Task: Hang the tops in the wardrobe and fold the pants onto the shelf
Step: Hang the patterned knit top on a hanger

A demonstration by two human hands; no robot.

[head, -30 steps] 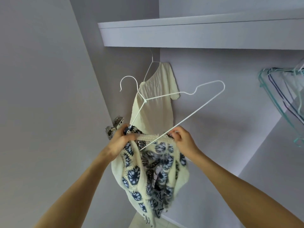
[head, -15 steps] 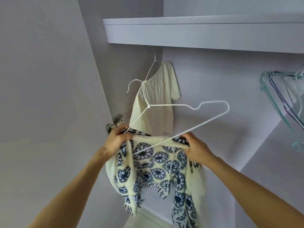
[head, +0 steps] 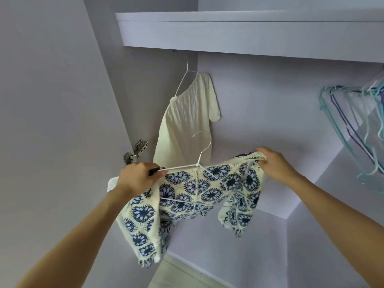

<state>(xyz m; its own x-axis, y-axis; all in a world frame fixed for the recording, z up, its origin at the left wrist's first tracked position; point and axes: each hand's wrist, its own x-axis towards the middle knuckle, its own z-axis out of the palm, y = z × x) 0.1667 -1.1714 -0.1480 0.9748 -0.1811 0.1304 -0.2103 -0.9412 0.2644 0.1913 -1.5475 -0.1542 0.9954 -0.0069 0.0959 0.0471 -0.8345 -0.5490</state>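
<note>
Wardrobe interior, white hanger (head: 199, 161) now inside crochet top (head: 209, 183), left hand (head: 138, 179) and right hand (head: 274, 165) each gripping a shoulder.

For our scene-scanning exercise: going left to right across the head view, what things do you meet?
door hinge → left hand → hanging cream top → right hand → bunch of empty hangers

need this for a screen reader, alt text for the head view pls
Two hands, left and right, stretch a cream-and-blue crochet top over a white wire hanger inside a wardrobe. Behind hangs a cream top under a shelf; empty hangers at right.
</note>
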